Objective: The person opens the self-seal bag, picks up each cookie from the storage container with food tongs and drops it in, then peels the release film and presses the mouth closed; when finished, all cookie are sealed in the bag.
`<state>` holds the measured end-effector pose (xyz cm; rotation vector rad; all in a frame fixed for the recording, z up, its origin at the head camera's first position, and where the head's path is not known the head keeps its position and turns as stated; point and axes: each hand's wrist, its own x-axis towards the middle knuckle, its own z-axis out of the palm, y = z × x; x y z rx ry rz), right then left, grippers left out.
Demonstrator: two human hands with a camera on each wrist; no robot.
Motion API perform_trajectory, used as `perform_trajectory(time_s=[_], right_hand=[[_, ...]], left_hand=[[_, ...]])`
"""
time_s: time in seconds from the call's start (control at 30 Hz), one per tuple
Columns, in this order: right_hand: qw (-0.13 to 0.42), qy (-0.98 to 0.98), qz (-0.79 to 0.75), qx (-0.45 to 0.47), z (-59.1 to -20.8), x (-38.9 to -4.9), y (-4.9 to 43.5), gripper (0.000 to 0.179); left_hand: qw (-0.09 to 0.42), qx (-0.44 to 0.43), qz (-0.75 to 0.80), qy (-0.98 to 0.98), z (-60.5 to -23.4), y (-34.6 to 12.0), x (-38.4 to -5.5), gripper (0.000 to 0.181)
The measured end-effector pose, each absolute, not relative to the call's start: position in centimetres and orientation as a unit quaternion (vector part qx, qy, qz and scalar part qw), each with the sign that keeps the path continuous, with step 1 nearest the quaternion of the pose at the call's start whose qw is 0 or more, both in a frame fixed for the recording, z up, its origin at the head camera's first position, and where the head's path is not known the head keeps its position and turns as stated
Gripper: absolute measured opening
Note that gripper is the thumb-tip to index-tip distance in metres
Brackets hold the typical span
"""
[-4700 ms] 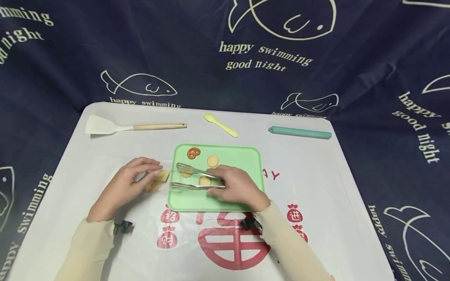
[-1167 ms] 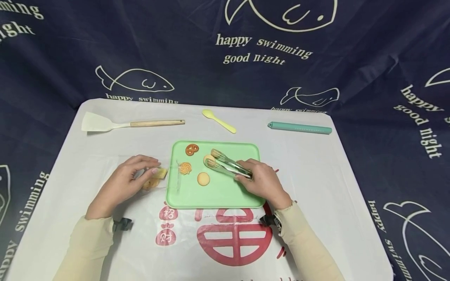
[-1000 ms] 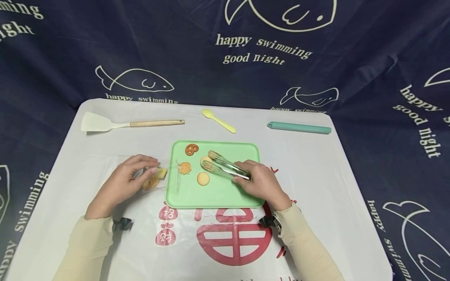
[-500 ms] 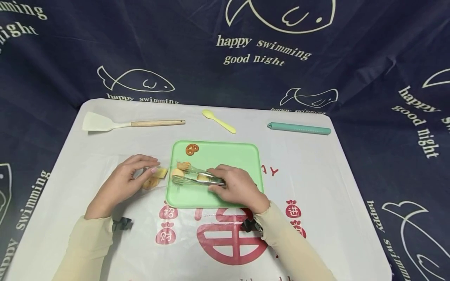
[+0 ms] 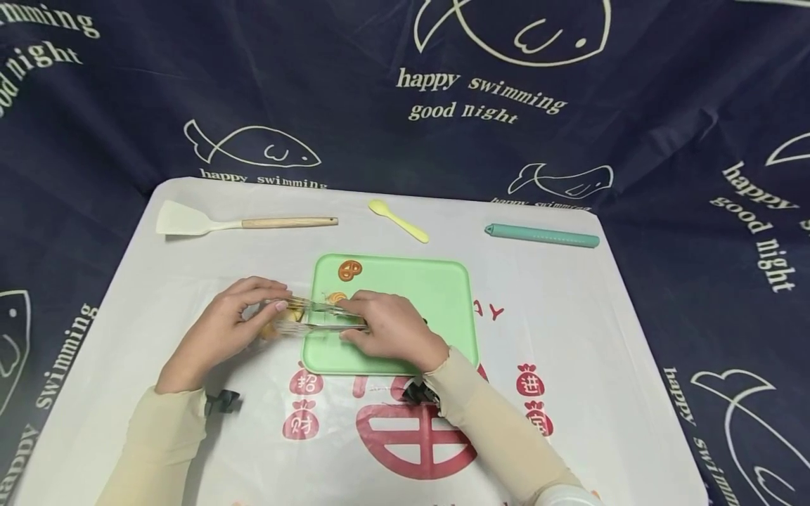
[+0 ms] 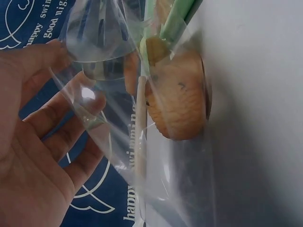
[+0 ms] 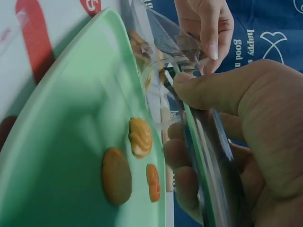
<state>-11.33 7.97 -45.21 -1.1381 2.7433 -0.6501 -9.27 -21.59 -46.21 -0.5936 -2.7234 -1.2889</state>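
My left hand pinches the mouth of a clear plastic bag just left of the green tray. A ridged golden cookie lies inside the bag. With my right hand I grip metal tongs over the tray. Their tips reach into the bag's mouth, where blur and plastic hide whether a cookie is between them. On the tray lie a pretzel-shaped cookie, a swirl cookie and a round cookie, the last hidden beneath my right hand in the head view.
Along the table's back edge lie a white spatula with a wooden handle, a yellow spoon and a teal bar-shaped object. A dark blue printed cloth hangs behind the white-covered table.
The tongs picked up a round cookie from the tray, carried it left, and now their tips are in the bag. The left hand has stayed in place with the bag.
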Motion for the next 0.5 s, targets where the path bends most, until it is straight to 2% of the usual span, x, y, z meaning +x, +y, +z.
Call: perform_trajectory(time_s=[0.23,0.5], right_hand=[[0.058,0.907,-0.223,-0.351,-45.0,-10.9,9.6,0.05],[0.031,0.927,-0.226,-0.297,-45.4,-9.8,15.7,0.052]], left_hand=[[0.038,-0.189,-0.414,-0.89,-46.5,-21.5,-9.3,0.018],[0.031,-0.181,-0.407,-0.894,-46.7,-21.5,-9.4,0.019]])
